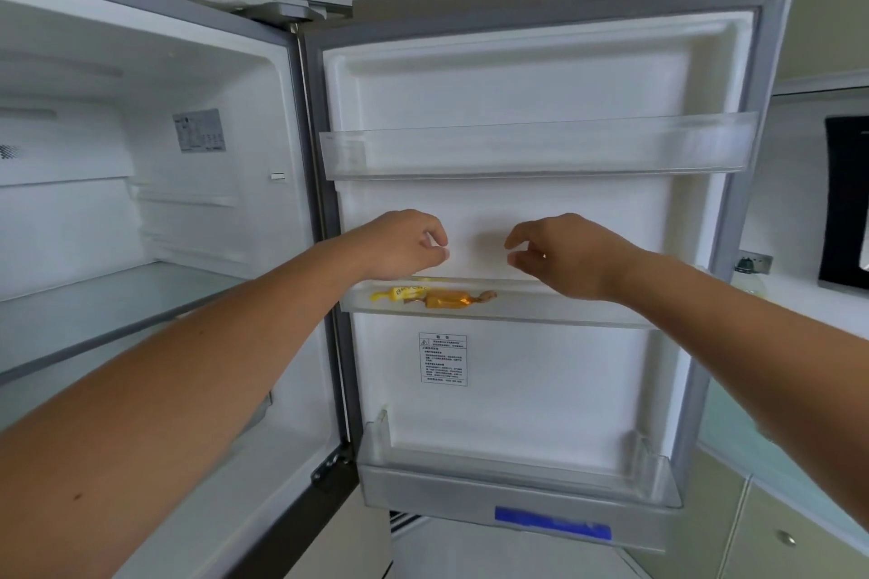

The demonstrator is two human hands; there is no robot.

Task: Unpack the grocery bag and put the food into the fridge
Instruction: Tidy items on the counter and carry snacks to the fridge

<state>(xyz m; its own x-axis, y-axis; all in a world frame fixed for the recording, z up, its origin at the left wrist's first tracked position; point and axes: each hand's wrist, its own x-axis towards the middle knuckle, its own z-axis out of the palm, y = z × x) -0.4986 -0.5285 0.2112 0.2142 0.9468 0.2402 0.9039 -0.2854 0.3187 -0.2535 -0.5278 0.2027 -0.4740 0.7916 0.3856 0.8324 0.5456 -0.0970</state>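
Observation:
The fridge stands open, its door (541, 75) swung to the right. In the door's middle shelf (564, 313) lie a yellow wrapped snack (399, 294) and an orange wrapped snack (451, 299), side by side at the shelf's left end. My left hand (404, 244) hovers just above them, fingers loosely curled, holding nothing. My right hand (559, 254) hangs above the same shelf a little to the right, fingers also curled and empty. The grocery bag is out of view.
The door's upper shelf (541, 148) and lower bin (517, 480) hold nothing. The fridge interior on the left shows a glass shelf (94, 301). A counter with a dark appliance (846, 202) lies to the right behind the door.

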